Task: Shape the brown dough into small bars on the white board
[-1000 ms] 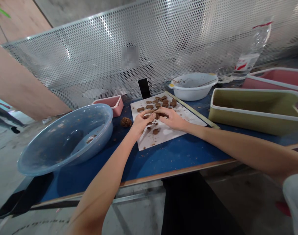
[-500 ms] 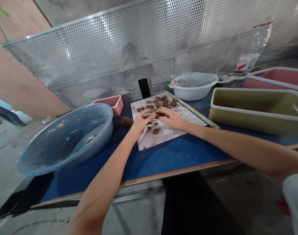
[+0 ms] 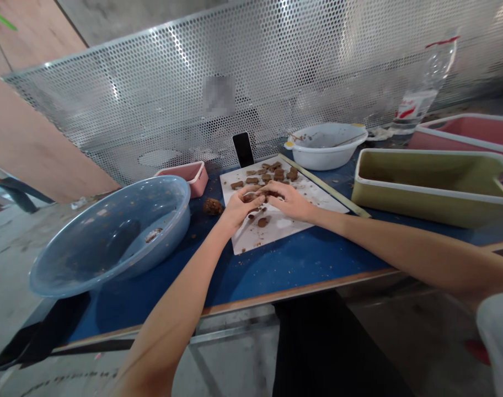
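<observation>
My left hand [image 3: 237, 209] and my right hand [image 3: 292, 202] meet over a white board [image 3: 251, 243] on the blue table. Both have curled fingers, with the fingertips closed on a small piece of brown clay [image 3: 260, 193] partly hidden between them. Beyond the hands, several shaped brown clay pieces [image 3: 278, 173] lie in rows on the board. A flat round clay piece [image 3: 262, 222] and some crumbs sit just below the fingers. To the left of the board rests a rough brown clay lump [image 3: 212, 207].
A large blue basin [image 3: 111, 237] stands at left, near a small pink box [image 3: 198, 179]. A phone [image 3: 243, 149] leans behind the board. A flat strip [image 3: 324, 184] borders its right side. Farther right are a white basin [image 3: 328, 157], green trough [image 3: 417, 193], pink trough [image 3: 437, 132] and bottle [image 3: 417, 105].
My fingers have shifted slightly around the clay, and the right fingertips sit a little closer to the left hand. In the left background, a person's legs have moved.
</observation>
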Demonstrator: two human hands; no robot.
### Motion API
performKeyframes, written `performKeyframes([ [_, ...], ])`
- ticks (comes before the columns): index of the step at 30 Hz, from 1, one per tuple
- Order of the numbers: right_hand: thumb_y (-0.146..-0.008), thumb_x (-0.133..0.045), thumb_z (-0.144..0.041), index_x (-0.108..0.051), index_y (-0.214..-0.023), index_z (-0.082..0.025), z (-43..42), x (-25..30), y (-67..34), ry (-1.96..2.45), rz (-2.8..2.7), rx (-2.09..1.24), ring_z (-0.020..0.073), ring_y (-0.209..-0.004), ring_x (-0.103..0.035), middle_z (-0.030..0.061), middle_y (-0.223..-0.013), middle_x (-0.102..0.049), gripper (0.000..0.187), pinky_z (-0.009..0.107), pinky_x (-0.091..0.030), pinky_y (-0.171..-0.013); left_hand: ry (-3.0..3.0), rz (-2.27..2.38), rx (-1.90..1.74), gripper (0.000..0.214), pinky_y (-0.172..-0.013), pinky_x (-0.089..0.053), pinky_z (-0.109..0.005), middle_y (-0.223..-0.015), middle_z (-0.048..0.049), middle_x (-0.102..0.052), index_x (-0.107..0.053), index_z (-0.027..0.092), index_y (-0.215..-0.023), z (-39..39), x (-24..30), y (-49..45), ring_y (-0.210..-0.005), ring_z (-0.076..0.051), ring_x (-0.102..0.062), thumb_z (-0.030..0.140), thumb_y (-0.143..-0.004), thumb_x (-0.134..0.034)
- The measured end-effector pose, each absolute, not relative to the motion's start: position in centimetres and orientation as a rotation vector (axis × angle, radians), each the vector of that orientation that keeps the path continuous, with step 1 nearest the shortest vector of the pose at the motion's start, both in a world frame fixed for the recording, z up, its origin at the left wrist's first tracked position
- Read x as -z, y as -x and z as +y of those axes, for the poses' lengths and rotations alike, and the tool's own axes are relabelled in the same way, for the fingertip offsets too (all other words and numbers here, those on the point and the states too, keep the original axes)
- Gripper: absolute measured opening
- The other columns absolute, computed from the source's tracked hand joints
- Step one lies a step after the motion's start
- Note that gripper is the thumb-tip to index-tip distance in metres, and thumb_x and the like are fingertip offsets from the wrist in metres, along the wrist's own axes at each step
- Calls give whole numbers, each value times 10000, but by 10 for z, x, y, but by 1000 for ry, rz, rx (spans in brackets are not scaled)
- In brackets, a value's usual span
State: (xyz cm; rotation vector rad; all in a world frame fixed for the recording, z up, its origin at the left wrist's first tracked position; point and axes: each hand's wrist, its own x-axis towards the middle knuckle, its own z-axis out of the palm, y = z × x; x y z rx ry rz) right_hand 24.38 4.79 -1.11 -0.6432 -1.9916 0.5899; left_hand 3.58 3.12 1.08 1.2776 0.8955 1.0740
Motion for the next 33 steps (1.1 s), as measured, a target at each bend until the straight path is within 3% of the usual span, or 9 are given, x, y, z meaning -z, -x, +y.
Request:
performKeyframes([
  [5, -987, -576, -263, -780, -1149, -201, 47, 12, -243, 658, -1985, -597, 209, -900, -650, 60, -996, -699, 268, 355, -515, -812, -1283, 874, -1073, 724, -750, -495, -286, -885, -19, -734, -764, 182, -1091, 31, -10, -37, -765, -134, -646, 446, -514, -1113],
  [11, -893, -571, -164, -713, -1254, -225, 45, 10, -245, 661, -1942, -500, 219, -913, -595, 67, -1062, -610, 392, 406, -546, -873, -1237, 922, -1176, 688, -711, -484, -272, -827, 2, -687, -770, 191, -1074, 30, -14, -37, -737, -125, -600, 496, -549, -1093],
  [18, -986, -595, -232, -687, -969, -224, 46, 10, -243, 729, -1846, -441, 214, -924, -572, 81, -1088, -549, 94, 410, -559, -850, -1161, 980, -1239, 652, -706, -476, -272, -937, -27, -728, -777, 203, -1050, 32, -14, -34, -744, -124, -595, 497, -556, -1082],
  [33, -1007, -511, -212, -543, -806, -240, 44, 6, -244, 660, -1903, -498, 229, -941, -549, 49, -981, -517, 206, 439, -509, -959, -1092, 993, -1236, 637, -673, -462, -268, -955, -48, -746, -768, 190, -1032, 32, -14, -34, -734, -121, -599, 479, -560, -1083],
])
